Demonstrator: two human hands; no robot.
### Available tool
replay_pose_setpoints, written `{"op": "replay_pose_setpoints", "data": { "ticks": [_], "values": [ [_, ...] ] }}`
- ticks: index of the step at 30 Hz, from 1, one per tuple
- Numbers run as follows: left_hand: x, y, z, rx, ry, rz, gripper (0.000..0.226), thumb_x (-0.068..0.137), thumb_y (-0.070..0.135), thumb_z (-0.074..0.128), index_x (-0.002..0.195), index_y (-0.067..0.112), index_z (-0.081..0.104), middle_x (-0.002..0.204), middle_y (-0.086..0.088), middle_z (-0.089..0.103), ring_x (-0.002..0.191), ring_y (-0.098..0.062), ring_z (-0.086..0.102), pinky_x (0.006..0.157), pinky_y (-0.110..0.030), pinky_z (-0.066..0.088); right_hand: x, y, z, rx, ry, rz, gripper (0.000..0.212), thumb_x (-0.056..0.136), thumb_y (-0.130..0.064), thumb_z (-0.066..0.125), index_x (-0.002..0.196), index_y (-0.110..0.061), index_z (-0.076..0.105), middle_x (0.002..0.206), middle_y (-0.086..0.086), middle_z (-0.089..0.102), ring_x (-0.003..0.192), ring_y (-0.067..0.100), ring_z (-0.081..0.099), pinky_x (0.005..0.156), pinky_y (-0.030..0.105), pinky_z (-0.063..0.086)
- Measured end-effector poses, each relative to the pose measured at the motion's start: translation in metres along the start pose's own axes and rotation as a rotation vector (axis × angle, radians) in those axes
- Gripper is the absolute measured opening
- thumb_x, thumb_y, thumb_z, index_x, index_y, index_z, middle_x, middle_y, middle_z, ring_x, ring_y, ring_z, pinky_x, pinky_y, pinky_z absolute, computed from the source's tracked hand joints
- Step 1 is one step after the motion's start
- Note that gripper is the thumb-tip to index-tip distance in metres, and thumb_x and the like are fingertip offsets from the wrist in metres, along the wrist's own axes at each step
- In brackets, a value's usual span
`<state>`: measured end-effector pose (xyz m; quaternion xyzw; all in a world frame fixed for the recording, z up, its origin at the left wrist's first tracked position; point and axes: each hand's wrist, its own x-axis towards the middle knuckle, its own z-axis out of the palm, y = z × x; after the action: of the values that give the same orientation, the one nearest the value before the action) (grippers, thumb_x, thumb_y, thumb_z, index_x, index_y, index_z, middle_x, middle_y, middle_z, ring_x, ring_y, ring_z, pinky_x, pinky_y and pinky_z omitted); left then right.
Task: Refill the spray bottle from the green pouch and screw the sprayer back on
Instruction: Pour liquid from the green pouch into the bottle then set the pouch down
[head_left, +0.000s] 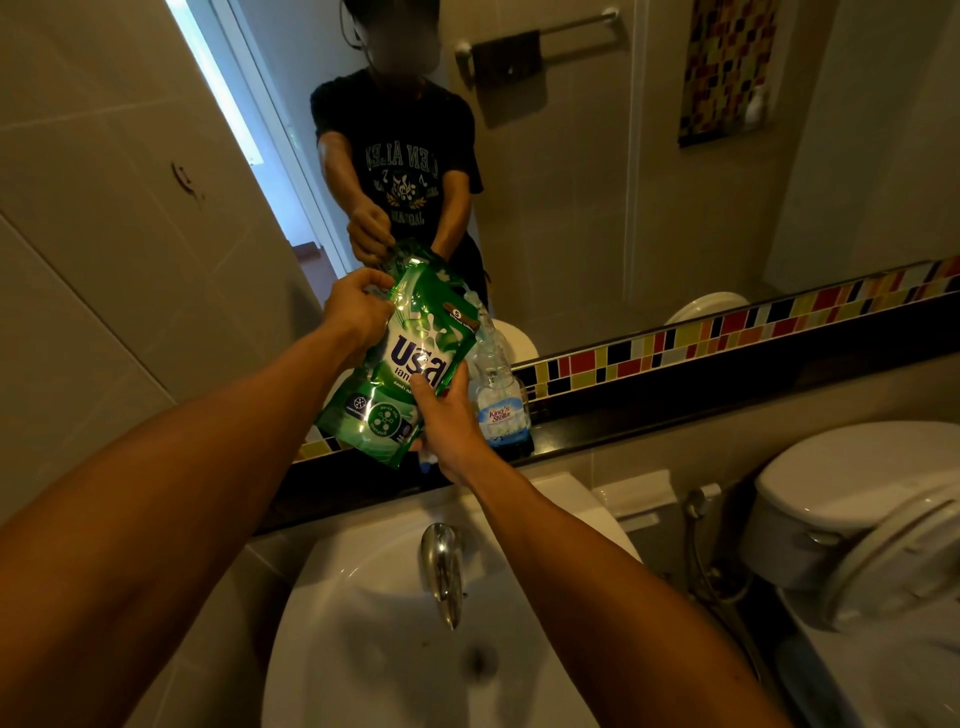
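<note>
The green pouch (400, 371) is held upright above the dark ledge (649, 415), between both hands. My left hand (358, 312) grips its upper left corner. My right hand (449, 421) holds its lower right edge and also has a small white and blue piece under the fingers. The clear spray bottle (498, 395), with a blue and white label, stands on the ledge just behind and right of the pouch. Its neck is partly hidden by the pouch, and I cannot tell whether a sprayer is on it.
A white sink (374, 649) with a chrome faucet (441, 566) lies below the hands. A toilet (857, 519) with a hose sprayer (693, 506) stands at the right. The mirror (597, 182) above the ledge reflects a person holding the pouch. A coloured tile strip (727, 332) runs along the ledge.
</note>
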<state>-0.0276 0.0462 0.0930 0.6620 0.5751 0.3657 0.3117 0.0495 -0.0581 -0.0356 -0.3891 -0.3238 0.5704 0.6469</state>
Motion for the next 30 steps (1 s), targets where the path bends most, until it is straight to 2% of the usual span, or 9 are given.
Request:
{"op": "replay_pose_setpoints", "data": {
  "ticks": [4, 7, 9, 14, 20, 25, 30],
  "values": [
    [0.0009, 0.0003, -0.0002, -0.001, 0.0, -0.006, 0.027, 0.096, 0.004, 0.06, 0.111, 0.027, 0.057, 0.118, -0.017, 0.064, 0.089, -0.027, 0.07, 0.062, -0.031, 0.057, -0.0001, -0.0003, 0.0006, 0.023, -0.005, 0.006, 0.07, 0.106, -0.027, 0.057, 0.157, -0.049, 0.015, 0.145, 0.004, 0.058, 0.112, 0.021, 0.07, 0.07, 0.045, 0.066],
    [0.0023, -0.0005, -0.0008, 0.0, 0.004, -0.004, 0.029, 0.095, 0.003, 0.06, 0.11, 0.028, 0.058, 0.119, -0.016, 0.064, 0.093, -0.029, 0.07, 0.068, -0.034, 0.059, 0.0002, 0.001, 0.003, -0.002, 0.014, -0.005, 0.071, 0.104, -0.03, 0.06, 0.156, -0.05, 0.016, 0.145, 0.003, 0.058, 0.118, 0.025, 0.069, 0.084, 0.06, 0.062],
    [0.0031, -0.0006, -0.0011, 0.0, 0.007, 0.002, 0.03, 0.095, 0.003, 0.061, 0.111, 0.028, 0.059, 0.12, -0.016, 0.064, 0.094, -0.029, 0.07, 0.072, -0.036, 0.06, 0.0005, 0.001, 0.0038, -0.008, 0.022, -0.012, 0.071, 0.103, -0.03, 0.061, 0.156, -0.05, 0.017, 0.144, 0.002, 0.059, 0.12, 0.027, 0.068, 0.088, 0.065, 0.059],
    [0.0036, -0.0001, -0.0024, 0.017, 0.0, 0.0, 0.029, 0.095, 0.005, 0.061, 0.111, 0.029, 0.059, 0.121, -0.016, 0.063, 0.094, -0.029, 0.07, 0.077, -0.04, 0.062, -0.0009, 0.0004, 0.0045, 0.009, 0.003, -0.005, 0.07, 0.105, -0.028, 0.058, 0.156, -0.049, 0.016, 0.144, 0.003, 0.059, 0.115, 0.024, 0.07, 0.082, 0.059, 0.062],
    [0.0021, 0.0023, -0.0031, 0.02, 0.0, -0.005, 0.029, 0.095, 0.004, 0.061, 0.11, 0.03, 0.059, 0.12, -0.016, 0.063, 0.095, -0.031, 0.071, 0.074, -0.038, 0.062, -0.0006, -0.0009, 0.0028, 0.027, -0.007, -0.003, 0.072, 0.106, -0.027, 0.057, 0.158, -0.049, 0.012, 0.144, 0.002, 0.058, 0.111, 0.018, 0.07, 0.081, 0.055, 0.064],
    [0.0002, 0.0036, -0.0035, 0.024, -0.018, -0.001, 0.03, 0.095, 0.004, 0.06, 0.111, 0.029, 0.059, 0.12, -0.016, 0.064, 0.095, -0.03, 0.07, 0.067, -0.033, 0.059, -0.0009, -0.0017, 0.0033, 0.034, 0.002, 0.0, 0.07, 0.106, -0.027, 0.057, 0.157, -0.05, 0.014, 0.145, 0.003, 0.057, 0.112, 0.019, 0.07, 0.081, 0.057, 0.063],
    [-0.0005, 0.0043, -0.0029, 0.028, -0.007, 0.001, 0.029, 0.095, 0.004, 0.06, 0.111, 0.029, 0.059, 0.12, -0.016, 0.062, 0.098, -0.031, 0.069, 0.073, -0.036, 0.061, -0.0021, -0.0007, 0.0032, 0.039, -0.005, -0.004, 0.071, 0.106, -0.027, 0.057, 0.157, -0.049, 0.014, 0.145, 0.002, 0.058, 0.113, 0.019, 0.07, 0.082, 0.057, 0.063]
  ]
}}
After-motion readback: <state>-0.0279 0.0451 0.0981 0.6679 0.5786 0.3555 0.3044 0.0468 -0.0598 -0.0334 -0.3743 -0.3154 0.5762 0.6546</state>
